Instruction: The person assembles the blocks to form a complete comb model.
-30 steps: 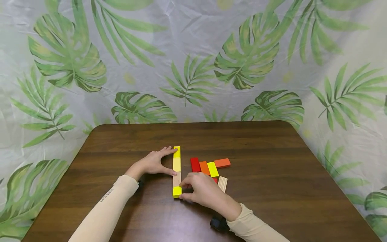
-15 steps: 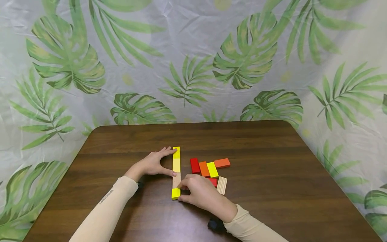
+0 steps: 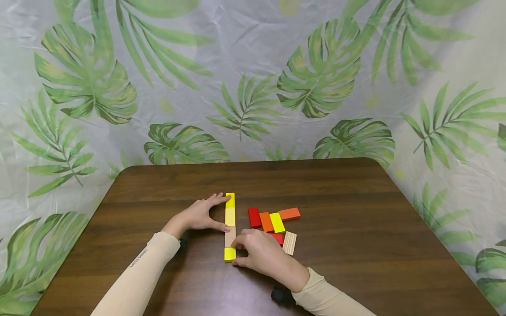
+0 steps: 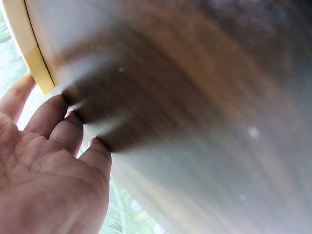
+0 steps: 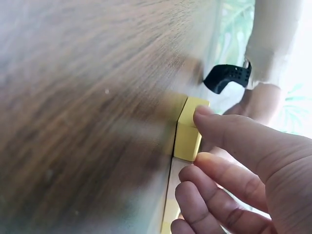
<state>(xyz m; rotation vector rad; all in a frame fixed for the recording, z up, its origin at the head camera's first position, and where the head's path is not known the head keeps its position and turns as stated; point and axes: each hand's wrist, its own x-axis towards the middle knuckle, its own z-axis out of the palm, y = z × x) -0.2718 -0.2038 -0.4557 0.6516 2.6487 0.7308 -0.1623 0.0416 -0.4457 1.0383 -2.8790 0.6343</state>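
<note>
A straight row of wooden blocks runs across the table toward the person: a far yellow block [image 3: 230, 202], a pale yellow block [image 3: 230, 217], a plain wood block [image 3: 229, 237] and a near yellow block [image 3: 229, 255]. My left hand [image 3: 196, 214] lies left of the row, fingers spread, the index fingertip on the far yellow block and the thumb tip at the plain wood block. Thumb and index finger of my right hand [image 3: 265, 251] pinch the near yellow block from the right. In the right wrist view, that yellow block [image 5: 186, 139] shows with the thumb at its corner.
Right of the row lie a red block [image 3: 254, 217], an orange block [image 3: 266, 222], a yellow block [image 3: 277, 222], another orange block [image 3: 290, 213], a partly hidden red block [image 3: 278, 238] and a striped wood block [image 3: 290, 243]. A leaf-patterned cloth [image 3: 253, 87] hangs behind the table [image 3: 356, 245].
My right hand has shifted slightly left and toward the person with the near yellow block, which now lines up straighter with the row. The left hand stays in place.
</note>
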